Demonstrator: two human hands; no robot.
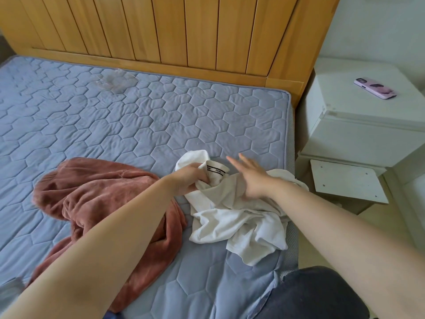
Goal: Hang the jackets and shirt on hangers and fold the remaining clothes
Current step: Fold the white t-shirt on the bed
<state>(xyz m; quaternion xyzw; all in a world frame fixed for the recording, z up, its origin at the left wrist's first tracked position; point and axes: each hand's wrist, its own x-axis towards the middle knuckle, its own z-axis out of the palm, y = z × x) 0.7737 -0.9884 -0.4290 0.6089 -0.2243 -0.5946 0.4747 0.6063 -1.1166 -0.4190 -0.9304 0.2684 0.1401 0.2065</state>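
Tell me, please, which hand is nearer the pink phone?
Right. The right hand hovers over the white garment, left of the phone; the left hand grips that garment farther left.

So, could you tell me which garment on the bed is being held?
The crumpled white shirt: the left hand grips its labelled collar, while the rust-brown fleece garment lies ungripped beside it.

Mattress cover (138,125) seen in quilted matt cloth, stitched in hexagons | headboard (161,26) shown in smooth, lightly sheened wood planks | rust-brown garment (96,194) pictured in plush, velvety fleece | white shirt (230,217) seen in thin, smooth, creased cloth | bedside cabinet (358,134) finished in matt white | phone case (374,88) pictured glossy
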